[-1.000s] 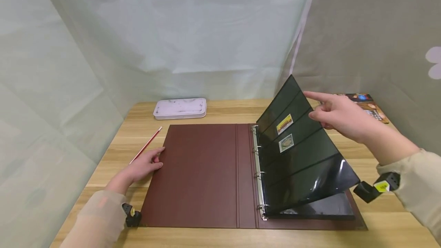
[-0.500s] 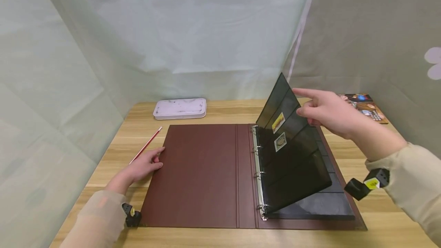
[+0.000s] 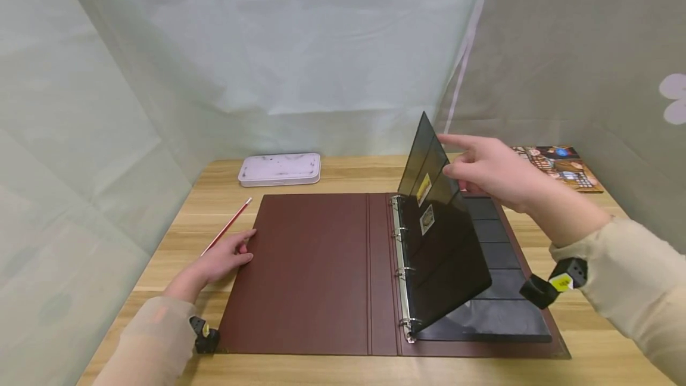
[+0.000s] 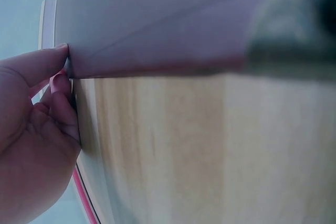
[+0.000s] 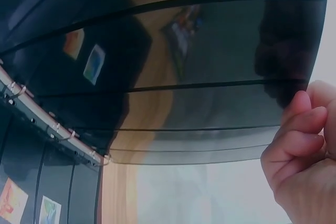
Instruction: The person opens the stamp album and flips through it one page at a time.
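I read the step as page-turning, which I judge calls next for a smooth leftward swing. My left hand (image 3: 222,260) rests relaxed fingers on the left edge of the flat, dark-brown ring binder (image 3: 313,273). Right of its silver metal rings (image 3: 403,270), a stiff black pocketed page (image 3: 447,255) stands raised, leaning right. My right hand (image 3: 495,168) pinches its outer edge near the far corner, between thumb and index finger.

This looks like a curtained-off desk nook, its building impossible to tell, with pale cloth hangings (image 3: 321,58) filling the upper frame and a wood-grain tabletop (image 3: 359,171) below, bearing a pencil (image 3: 226,227), left, and a ring binder (image 3: 316,273), lower centre.
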Demonstrator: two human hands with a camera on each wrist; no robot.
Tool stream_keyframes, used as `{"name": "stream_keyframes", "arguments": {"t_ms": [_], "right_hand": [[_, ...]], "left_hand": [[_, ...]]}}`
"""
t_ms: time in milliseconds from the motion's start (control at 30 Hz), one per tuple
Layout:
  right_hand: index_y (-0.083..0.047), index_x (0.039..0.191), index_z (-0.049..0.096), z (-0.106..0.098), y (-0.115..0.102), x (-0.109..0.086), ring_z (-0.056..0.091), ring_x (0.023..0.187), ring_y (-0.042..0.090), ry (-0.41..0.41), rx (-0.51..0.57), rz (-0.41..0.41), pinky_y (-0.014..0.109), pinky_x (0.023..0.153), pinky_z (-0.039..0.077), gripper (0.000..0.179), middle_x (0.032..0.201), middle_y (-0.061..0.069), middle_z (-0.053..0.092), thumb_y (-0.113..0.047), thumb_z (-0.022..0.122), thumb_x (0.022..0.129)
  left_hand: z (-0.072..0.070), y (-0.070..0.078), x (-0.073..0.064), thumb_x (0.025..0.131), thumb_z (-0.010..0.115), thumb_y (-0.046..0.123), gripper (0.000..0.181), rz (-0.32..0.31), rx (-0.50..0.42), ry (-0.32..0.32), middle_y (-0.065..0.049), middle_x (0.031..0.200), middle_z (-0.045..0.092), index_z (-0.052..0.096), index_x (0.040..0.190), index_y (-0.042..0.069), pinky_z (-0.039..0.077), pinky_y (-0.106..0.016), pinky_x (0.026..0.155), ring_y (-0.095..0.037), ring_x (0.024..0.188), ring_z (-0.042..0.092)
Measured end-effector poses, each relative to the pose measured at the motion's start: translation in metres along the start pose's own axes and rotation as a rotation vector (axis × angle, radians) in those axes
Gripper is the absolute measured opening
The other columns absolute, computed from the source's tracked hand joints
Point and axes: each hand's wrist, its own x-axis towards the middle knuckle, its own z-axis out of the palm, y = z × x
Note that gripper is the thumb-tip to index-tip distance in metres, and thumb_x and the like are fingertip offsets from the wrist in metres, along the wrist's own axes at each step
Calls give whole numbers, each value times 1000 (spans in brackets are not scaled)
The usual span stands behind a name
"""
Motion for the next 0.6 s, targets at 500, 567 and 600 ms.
{"name": "stream_keyframes", "arguments": {"t_ms": [500,567,600], "right_hand": [[-12,149,24,18,-12,10,33,46,12,15,116,26,28,48,34,64,60,2,46,-9,54,93],[-11,149,24,19,-13,10,34,46,12,17,126,27,27,47,33,64,61,2,47,-8,54,92],[-11,149,24,20,-13,11,34,46,11,21,129,27,27,47,33,64,61,2,47,-8,54,92]], "left_hand": [[-11,9,-2,91,60,17,54,-51,17,20,-7,82,51,41,131,-13,39,-30,61,-18,71,47],[-12,13,1,91,61,19,54,-38,22,43,-7,82,52,42,130,-13,40,-31,63,-18,72,48],[-13,16,2,90,62,19,54,-24,28,54,-6,82,53,43,130,-13,40,-31,64,-18,72,49]]}}
